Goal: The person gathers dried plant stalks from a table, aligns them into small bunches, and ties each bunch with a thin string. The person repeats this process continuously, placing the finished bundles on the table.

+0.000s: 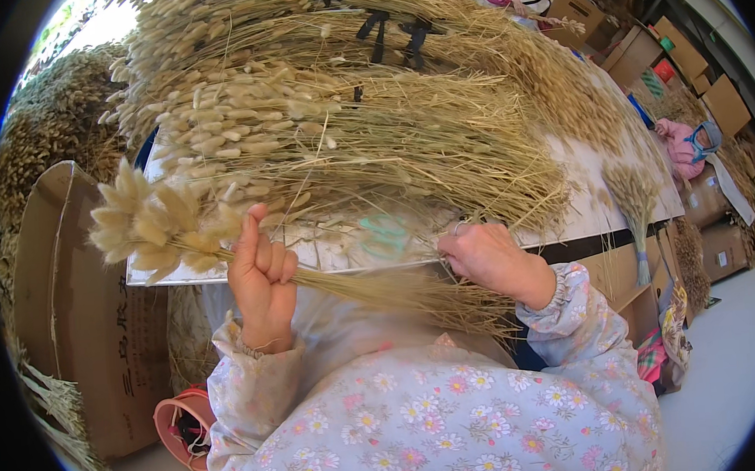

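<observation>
My left hand (262, 276) is closed around a bunch of dried bunny-tail grass (147, 225) at the table's near edge. Its fluffy heads point left, and its thin stems run right, across my lap. My right hand (494, 253) is above the stem ends with its fingers curled; thin stalks show at the fingertips, but whether they are gripped is unclear. A ring sits on one finger. Between the hands, a blurred teal object (383, 236), possibly scissors handles, lies on the white tabletop (189, 265). Behind it is a thick pile of bunny-tail grass (371, 144), stems to the right.
Black ties (373, 35) bind bundles farther back. A tied bunch (635, 211) rests at the table's right end. At left stand a tall cardboard box (94, 321) and a pink bucket (184, 429). Two other people (686, 148) are on the far right side, among cartons.
</observation>
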Available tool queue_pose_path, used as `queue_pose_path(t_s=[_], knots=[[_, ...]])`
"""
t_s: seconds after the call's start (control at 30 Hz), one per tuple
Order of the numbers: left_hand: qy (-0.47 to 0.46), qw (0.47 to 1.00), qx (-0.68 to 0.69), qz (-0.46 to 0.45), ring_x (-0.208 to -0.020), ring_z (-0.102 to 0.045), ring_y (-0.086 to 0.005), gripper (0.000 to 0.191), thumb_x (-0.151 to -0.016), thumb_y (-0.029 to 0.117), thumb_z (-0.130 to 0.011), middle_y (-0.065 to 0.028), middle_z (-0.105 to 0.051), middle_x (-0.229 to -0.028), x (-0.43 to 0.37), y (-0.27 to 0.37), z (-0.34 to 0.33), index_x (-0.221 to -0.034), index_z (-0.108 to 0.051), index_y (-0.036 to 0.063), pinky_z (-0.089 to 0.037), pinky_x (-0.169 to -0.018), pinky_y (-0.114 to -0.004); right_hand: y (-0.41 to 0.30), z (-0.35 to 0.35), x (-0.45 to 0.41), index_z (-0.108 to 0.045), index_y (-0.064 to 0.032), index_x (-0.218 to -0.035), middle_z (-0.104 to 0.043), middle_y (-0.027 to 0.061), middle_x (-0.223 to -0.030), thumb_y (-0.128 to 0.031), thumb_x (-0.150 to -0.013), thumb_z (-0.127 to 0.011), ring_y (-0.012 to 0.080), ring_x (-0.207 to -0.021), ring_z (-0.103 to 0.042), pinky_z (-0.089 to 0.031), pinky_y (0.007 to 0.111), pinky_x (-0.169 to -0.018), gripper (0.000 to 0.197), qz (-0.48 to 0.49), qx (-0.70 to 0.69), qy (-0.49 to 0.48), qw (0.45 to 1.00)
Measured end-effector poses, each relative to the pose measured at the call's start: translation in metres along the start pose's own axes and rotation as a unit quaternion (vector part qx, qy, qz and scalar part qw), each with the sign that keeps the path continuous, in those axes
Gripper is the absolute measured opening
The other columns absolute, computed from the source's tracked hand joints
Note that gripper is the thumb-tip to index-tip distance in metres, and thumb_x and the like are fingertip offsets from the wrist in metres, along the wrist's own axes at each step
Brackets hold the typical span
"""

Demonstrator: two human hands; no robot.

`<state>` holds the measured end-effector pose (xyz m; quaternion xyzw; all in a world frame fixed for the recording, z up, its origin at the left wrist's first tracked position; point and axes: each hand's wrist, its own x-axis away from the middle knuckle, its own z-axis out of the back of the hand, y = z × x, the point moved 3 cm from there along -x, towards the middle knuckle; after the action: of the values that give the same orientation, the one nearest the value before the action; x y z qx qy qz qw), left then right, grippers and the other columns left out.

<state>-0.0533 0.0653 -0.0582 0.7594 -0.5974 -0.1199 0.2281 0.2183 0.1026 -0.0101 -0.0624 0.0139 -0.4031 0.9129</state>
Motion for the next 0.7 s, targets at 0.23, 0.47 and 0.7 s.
queue_pose_path(t_s=[0.23, 0.47, 0.7], knots=[[0.023, 0.999, 0.017, -0.022, -0.04, -0.014, -0.0036, 0.024, -0.098, 0.024, -0.048, 0.0084, -0.018, -0.05, -0.006, 0.008, 0.01, -0.109, -0.057, 0.0049, -0.016, -0.039, -0.022, 0.05, -0.013, 0.018, -0.063, -0.0038, -0.071, -0.062, 0.0175, -0.068, -0.006, -0.072, -0.056, 0.0343, -0.068, -0.063, -0.049, 0.044, -0.059, 0.007, -0.04, 0.127, -0.079, 0.988], [0.041, 0.998, 0.013, -0.036, -0.041, -0.014, -0.0033, 0.023, -0.099, 0.024, -0.047, 0.0082, -0.018, -0.051, -0.008, 0.013, 0.017, -0.11, -0.057, 0.0053, -0.017, -0.038, -0.021, 0.075, -0.019, 0.028, -0.064, -0.0034, -0.075, -0.063, 0.0156, -0.071, -0.011, -0.073, -0.061, 0.0332, -0.072, -0.064, -0.049, 0.044, -0.061, 0.009, -0.071, 0.145, -0.123, 0.979], [0.031, 0.998, 0.04, -0.048, -0.041, -0.015, -0.0036, 0.025, -0.099, 0.023, -0.047, 0.0079, -0.018, -0.052, -0.008, 0.018, 0.022, -0.113, -0.057, 0.005, -0.018, -0.038, -0.021, 0.051, 0.002, 0.01, -0.064, -0.0035, -0.099, -0.065, 0.0108, -0.071, -0.02, -0.072, -0.072, 0.0282, -0.071, -0.064, -0.048, 0.038, -0.064, 0.032, -0.035, -0.163, -0.159, 0.973]])
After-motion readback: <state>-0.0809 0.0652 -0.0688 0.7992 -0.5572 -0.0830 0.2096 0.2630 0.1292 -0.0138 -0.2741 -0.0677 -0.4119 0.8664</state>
